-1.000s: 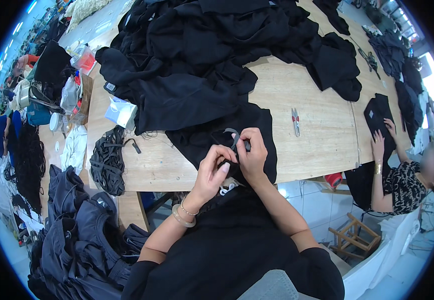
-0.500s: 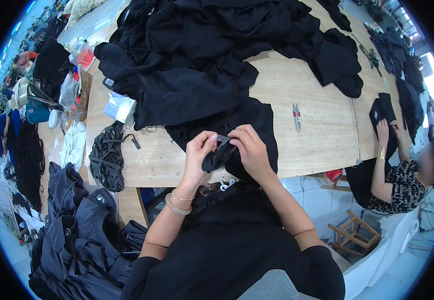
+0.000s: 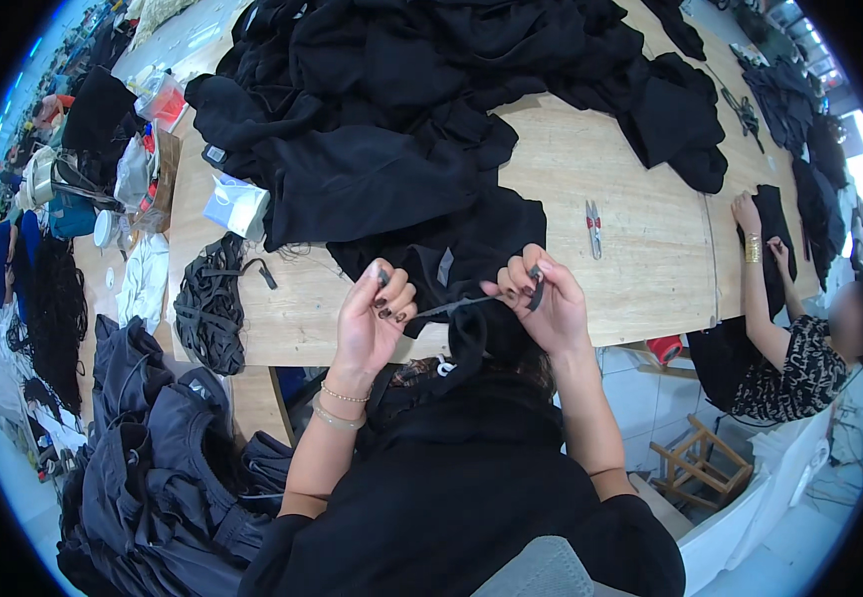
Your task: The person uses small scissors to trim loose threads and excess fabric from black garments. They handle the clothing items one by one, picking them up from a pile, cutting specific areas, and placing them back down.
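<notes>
My left hand (image 3: 376,314) and my right hand (image 3: 543,300) are raised over the near edge of the wooden table (image 3: 640,269). Between them they stretch a thin dark strap (image 3: 456,304), each hand pinching one end. Under the strap lies a black garment (image 3: 471,249) with a small grey label, draped over the table edge toward my lap. The fingers of both hands are closed on the strap's ends.
A large heap of black garments (image 3: 431,90) covers the far table. Small thread snips (image 3: 592,227) lie right of my hands. A bundle of black straps (image 3: 209,310) lies left. Dark clothes (image 3: 153,448) pile at lower left. Another person (image 3: 799,348) works at the right.
My hands were close together on the garment's edge. They have since moved apart, pulling the thin strap taut between them.
</notes>
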Motion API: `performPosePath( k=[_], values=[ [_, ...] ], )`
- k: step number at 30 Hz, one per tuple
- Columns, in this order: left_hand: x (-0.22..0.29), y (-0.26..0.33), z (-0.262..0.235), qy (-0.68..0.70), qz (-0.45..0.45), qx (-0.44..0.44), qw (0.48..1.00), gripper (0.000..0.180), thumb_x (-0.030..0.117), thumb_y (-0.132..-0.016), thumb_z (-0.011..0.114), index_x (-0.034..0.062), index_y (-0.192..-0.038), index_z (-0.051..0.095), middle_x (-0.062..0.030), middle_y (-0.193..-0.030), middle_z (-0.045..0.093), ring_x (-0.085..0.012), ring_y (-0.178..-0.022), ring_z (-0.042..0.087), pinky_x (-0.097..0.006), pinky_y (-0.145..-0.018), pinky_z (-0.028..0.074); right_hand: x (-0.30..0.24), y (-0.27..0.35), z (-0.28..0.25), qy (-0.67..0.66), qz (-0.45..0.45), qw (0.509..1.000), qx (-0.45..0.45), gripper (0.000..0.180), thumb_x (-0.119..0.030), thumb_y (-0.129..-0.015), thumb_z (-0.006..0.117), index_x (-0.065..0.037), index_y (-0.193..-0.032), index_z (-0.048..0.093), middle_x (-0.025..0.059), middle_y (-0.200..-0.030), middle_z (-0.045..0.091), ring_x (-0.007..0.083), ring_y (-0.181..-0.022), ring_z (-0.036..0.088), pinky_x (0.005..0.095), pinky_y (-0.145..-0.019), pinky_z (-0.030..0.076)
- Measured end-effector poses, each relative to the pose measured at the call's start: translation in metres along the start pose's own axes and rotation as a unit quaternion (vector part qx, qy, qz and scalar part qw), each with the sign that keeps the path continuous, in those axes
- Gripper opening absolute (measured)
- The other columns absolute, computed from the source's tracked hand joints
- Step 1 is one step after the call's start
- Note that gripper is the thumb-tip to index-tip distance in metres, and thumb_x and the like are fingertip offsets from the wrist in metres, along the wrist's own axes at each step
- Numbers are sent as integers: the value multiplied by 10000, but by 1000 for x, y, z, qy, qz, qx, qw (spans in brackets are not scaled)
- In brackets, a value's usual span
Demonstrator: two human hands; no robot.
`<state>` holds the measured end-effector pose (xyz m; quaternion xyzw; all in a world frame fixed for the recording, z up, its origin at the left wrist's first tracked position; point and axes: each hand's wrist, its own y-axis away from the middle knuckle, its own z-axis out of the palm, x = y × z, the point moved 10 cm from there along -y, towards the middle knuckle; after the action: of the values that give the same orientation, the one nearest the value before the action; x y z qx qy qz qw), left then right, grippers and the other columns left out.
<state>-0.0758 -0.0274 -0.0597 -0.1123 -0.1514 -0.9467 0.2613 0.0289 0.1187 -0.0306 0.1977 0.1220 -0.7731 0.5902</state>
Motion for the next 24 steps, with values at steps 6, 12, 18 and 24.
performPosePath(
  k=[6, 12, 18, 24],
  values=[
    [63, 22, -40, -160, 85, 63, 982, 211, 221, -1071, 480, 100, -898, 486, 32, -711, 319, -58, -603, 315, -227, -548, 321, -30, 28, -75, 20, -7, 993, 113, 185, -181, -982, 475, -112, -821, 417, 9, -723, 383, 127, -656, 397, 326, -657, 367],
    [32, 3, 3, -371, 24, 36, 928, 232, 193, -1070, 475, 58, -893, 542, -104, -1135, 686, -22, -551, 349, -179, -504, 337, -40, 8, -23, 176, -5, 980, 92, 204, -177, -991, 491, -89, -815, 439, 34, -747, 444, 132, -666, 438, 315, -669, 413],
    [-31, -26, 47, -463, -98, -55, 879, 197, 150, -1045, 537, 1, -973, 643, -51, -981, 697, -6, -551, 410, -171, -506, 340, -32, -40, 44, 294, -46, 955, 17, 160, -161, -1010, 527, -18, -958, 580, 88, -939, 620, 149, -842, 575, 295, -774, 478],
    [-19, -30, 42, -382, -48, 2, 923, 209, 184, -1048, 553, 8, -972, 638, -23, -898, 682, 1, -575, 409, -167, -531, 329, -18, -29, -11, 470, -24, 873, 132, 211, -123, -983, 600, 4, -1122, 696, 5, -1011, 661, 74, -891, 587, 245, -774, 463]
  ],
)
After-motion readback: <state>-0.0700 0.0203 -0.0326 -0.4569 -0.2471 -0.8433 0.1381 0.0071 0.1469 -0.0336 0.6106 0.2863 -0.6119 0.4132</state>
